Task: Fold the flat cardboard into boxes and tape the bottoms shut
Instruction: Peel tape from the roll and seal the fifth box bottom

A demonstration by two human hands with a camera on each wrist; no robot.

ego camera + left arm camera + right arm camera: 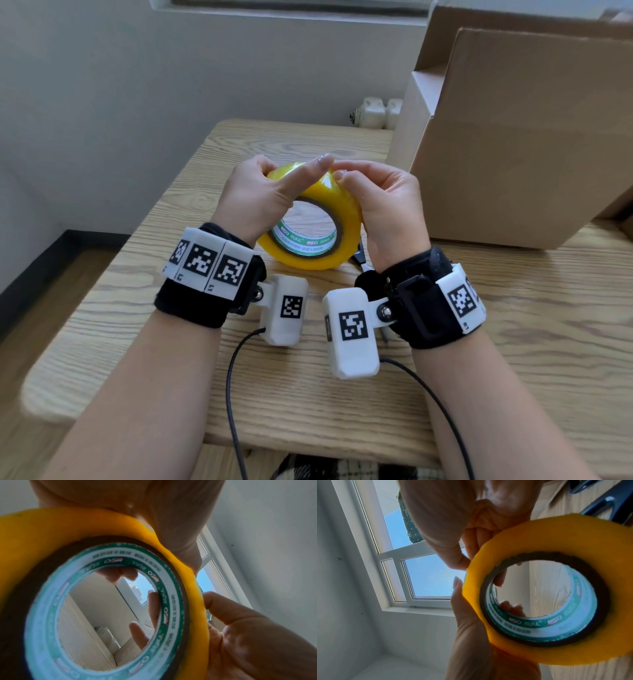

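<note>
Left hand [260, 192] grips the tape [310, 236] above the bench [137, 308], forefinger stretched across it. Right hand [383, 202] curls its fingers on the rim, apparently hunting the end; next, peel it free. Box [527, 144] waits right.

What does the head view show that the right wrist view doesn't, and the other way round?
Only the head view shows the folded brown cardboard box standing on the light wooden table, plus both black wrist bands with white marker blocks. Only the right wrist view shows the white-framed window and the dark blue scissor handles. Both show the yellow roll of packing tape held by the left hand and right hand.
</note>
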